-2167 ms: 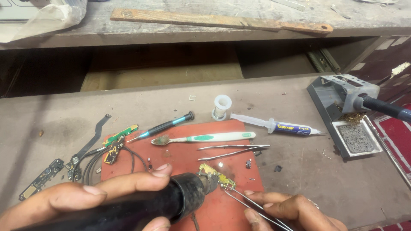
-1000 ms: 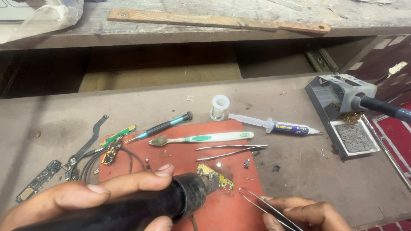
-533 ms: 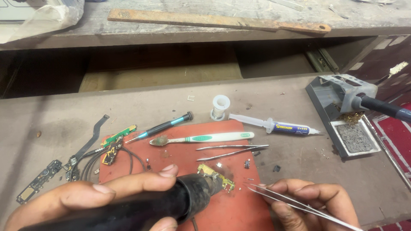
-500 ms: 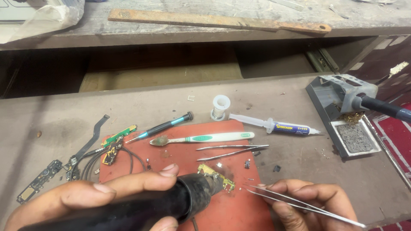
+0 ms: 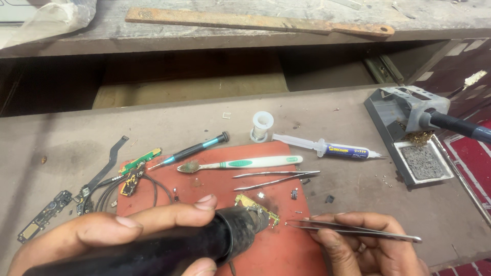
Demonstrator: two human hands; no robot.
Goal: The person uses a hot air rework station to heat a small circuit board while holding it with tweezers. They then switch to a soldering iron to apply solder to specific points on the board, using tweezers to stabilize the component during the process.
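My left hand (image 5: 107,232) grips a thick black hot-air tool handle (image 5: 174,245), its nozzle end over a small gold circuit board (image 5: 255,207) on a red-brown mat (image 5: 286,250). My right hand (image 5: 363,248) pinches slim metal tweezers (image 5: 353,230) held almost level, tips pointing left at the board's right end, a little short of it. A second pair of tweezers (image 5: 276,179) and a white and green toothbrush (image 5: 240,164) lie on the mat farther away.
On the bench: a flux syringe (image 5: 332,150), a white solder spool (image 5: 262,124), a black and teal screwdriver (image 5: 197,149), small boards and flex cables (image 5: 102,179) at left. A soldering iron stand with sponge (image 5: 414,138) sits right. A wooden file (image 5: 255,21) lies on the shelf.
My right hand drew the tweezers back from the board, turned them from pointing up-left to nearly level, and brought the tips toward the board's right end. The left hand stayed put.
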